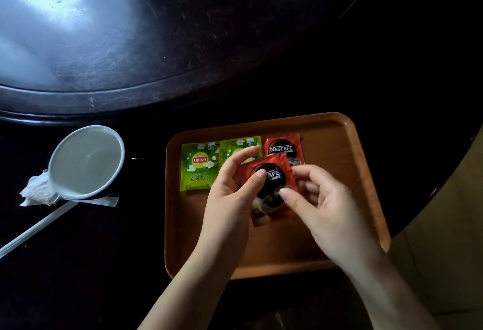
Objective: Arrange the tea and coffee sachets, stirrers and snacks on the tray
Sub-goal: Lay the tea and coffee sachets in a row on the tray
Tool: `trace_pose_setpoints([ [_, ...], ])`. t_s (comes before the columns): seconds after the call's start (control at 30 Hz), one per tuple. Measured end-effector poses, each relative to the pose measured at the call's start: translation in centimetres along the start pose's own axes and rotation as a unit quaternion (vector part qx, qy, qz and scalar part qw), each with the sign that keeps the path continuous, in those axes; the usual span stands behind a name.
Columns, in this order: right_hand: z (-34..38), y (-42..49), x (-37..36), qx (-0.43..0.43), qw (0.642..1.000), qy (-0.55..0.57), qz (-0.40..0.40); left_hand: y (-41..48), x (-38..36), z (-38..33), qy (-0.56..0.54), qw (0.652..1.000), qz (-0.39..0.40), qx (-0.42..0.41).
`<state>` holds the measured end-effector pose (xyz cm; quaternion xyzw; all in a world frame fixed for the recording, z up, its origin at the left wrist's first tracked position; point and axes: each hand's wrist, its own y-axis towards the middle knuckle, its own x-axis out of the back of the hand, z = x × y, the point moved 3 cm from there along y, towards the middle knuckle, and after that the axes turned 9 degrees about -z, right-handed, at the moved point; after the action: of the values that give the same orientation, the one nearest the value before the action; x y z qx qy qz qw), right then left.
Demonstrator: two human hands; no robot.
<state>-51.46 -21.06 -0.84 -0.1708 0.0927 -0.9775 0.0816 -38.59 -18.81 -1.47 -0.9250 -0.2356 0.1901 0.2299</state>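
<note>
A brown tray [339, 146] lies on the dark table. Along its far edge sit a green Lipton tea sachet [199, 166], a second green tea sachet [239, 148] partly behind my left hand, and a red Nescafe coffee sachet [282, 148]. Above the tray's middle I hold another red Nescafe sachet [271, 175], tilted. My left hand [232, 191] grips its left side with the thumb on its face. My right hand [324, 204] pinches its right side with thumb and fingertips.
A white cup [86, 161] stands left of the tray, on a crumpled tissue [39, 191]. A long white wrapped stirrer [39, 227] lies diagonally below the cup. A large dark round turntable [156, 42] fills the far side. The table edge curves at the right.
</note>
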Motion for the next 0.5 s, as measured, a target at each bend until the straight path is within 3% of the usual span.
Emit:
trace_pose_setpoints([
  [0.07,-0.5,0.1,1.1,-0.015,0.998,0.016,-0.055,-0.3,-0.5,0.2,0.016,0.999,0.006,-0.031],
  [0.13,-1.1,0.4,2.9,-0.031,0.991,0.035,-0.124,-0.4,-0.5,0.3,0.141,0.979,-0.021,-0.144],
  [0.27,-1.5,2.0,6.2,-0.011,0.973,-0.073,-0.22,0.1,-1.8,0.0,0.409,0.821,-0.054,-0.395],
  [0.37,-1.7,3.5,6.3,0.006,0.958,-0.168,-0.231,1.6,-3.3,1.3,0.515,0.736,-0.018,-0.439],
  [0.5,-2.0,4.1,5.1,0.066,0.906,-0.338,-0.246,2.5,-4.0,2.6,0.57,0.698,-0.005,-0.435],
])
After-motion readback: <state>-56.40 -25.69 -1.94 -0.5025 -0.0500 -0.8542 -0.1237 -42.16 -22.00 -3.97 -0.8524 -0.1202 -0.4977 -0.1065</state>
